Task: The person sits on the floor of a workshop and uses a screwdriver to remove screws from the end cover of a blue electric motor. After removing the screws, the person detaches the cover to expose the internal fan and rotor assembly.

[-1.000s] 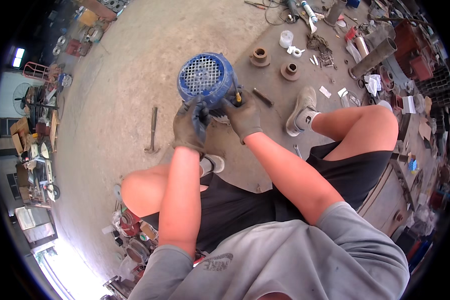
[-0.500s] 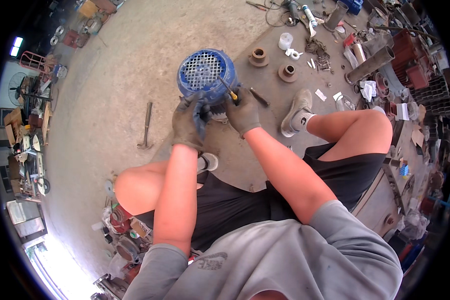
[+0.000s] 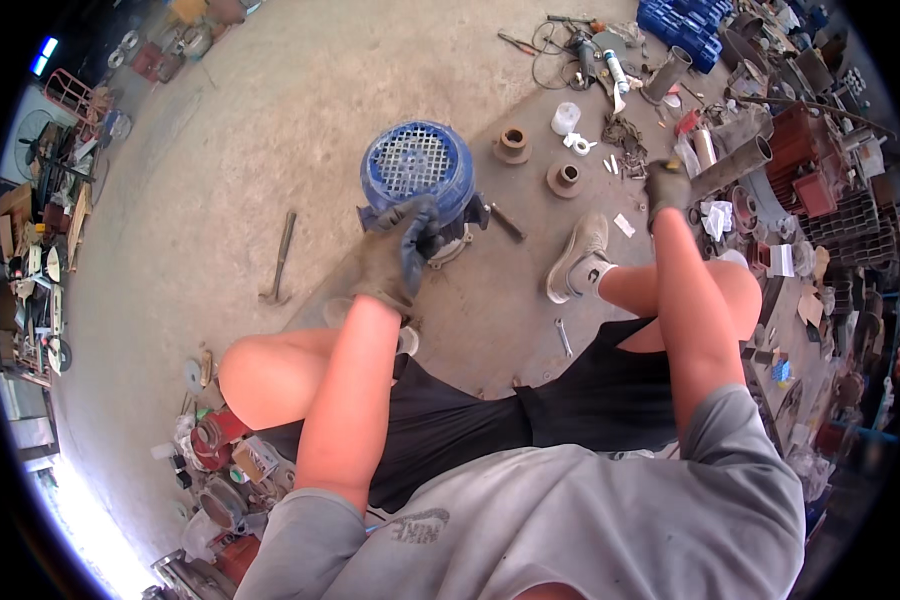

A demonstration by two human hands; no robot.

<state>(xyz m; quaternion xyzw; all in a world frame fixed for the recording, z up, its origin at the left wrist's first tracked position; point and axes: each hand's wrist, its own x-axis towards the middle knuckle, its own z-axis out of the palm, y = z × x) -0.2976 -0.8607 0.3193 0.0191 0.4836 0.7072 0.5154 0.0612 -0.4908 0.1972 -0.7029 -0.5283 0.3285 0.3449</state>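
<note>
Fingers of my left hand (image 3: 392, 255) curl against blue motor (image 3: 416, 165), upper centre, likely steadying; right hand (image 3: 669, 188) clutches yellow handle (image 3: 673, 165), upper right; next needs firm support.

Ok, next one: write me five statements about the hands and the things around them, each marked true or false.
1. The left hand is at the near side of the blue motor housing. True.
2. The right hand is at the housing too. False: it is well apart, out to the right.
3. The hammer lies left of the housing. True.
4. Both hands are bare. False: both wear gloves.
5. The wrench lies left of the hammer. False: it lies right of it.
</note>
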